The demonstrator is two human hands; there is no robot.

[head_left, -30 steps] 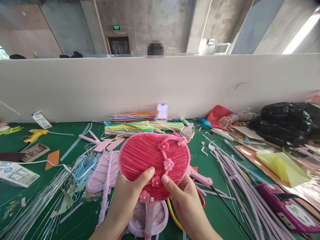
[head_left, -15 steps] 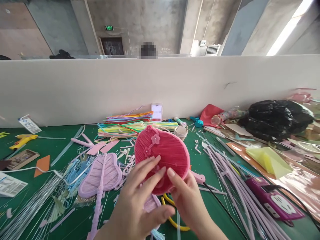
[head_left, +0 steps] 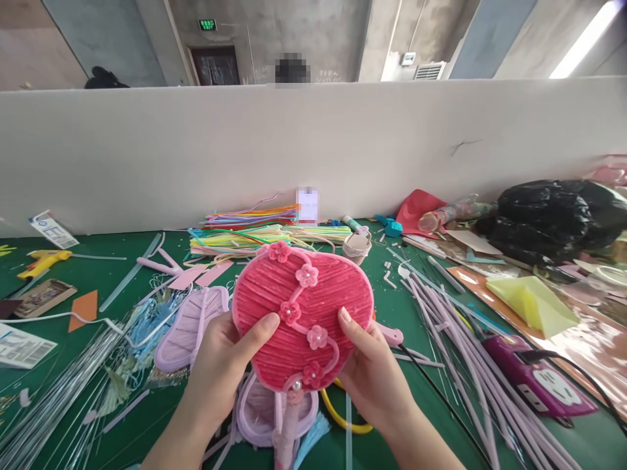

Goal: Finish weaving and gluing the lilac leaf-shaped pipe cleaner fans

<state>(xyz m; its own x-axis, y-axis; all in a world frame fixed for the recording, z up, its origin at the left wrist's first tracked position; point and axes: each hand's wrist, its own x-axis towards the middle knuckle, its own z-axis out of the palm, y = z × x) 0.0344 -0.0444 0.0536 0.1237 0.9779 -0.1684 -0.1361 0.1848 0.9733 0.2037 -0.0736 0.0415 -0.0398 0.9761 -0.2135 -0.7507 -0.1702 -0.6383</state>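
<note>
A pink heart-shaped fan (head_left: 301, 313) made of ribbed pipe cleaners carries a curved line of small pink flowers with pearl centres. It is held upright above the green table (head_left: 421, 391). My left hand (head_left: 223, 372) grips its lower left edge, thumb on the front. My right hand (head_left: 375, 375) grips the lower right edge. The fan's pale pink handle (head_left: 289, 424) hangs down between my wrists. A lilac fan (head_left: 189, 323) lies flat to the left, and another lilac fan (head_left: 259, 411) lies under the pink one.
Stacked coloured pipe cleaners (head_left: 255, 235) lie near a white partition wall (head_left: 313, 150). Long lilac stems (head_left: 465, 365) and a purple power strip (head_left: 543, 382) lie right, with a black bag (head_left: 553, 222) behind. Thin wires (head_left: 63, 398), a yellow glue gun (head_left: 42, 261) and paper labels lie left.
The pink fan has been turned in my hands, so its flower line now runs from upper left to the bottom. My left hand moved from covering the front to gripping the left edge.
</note>
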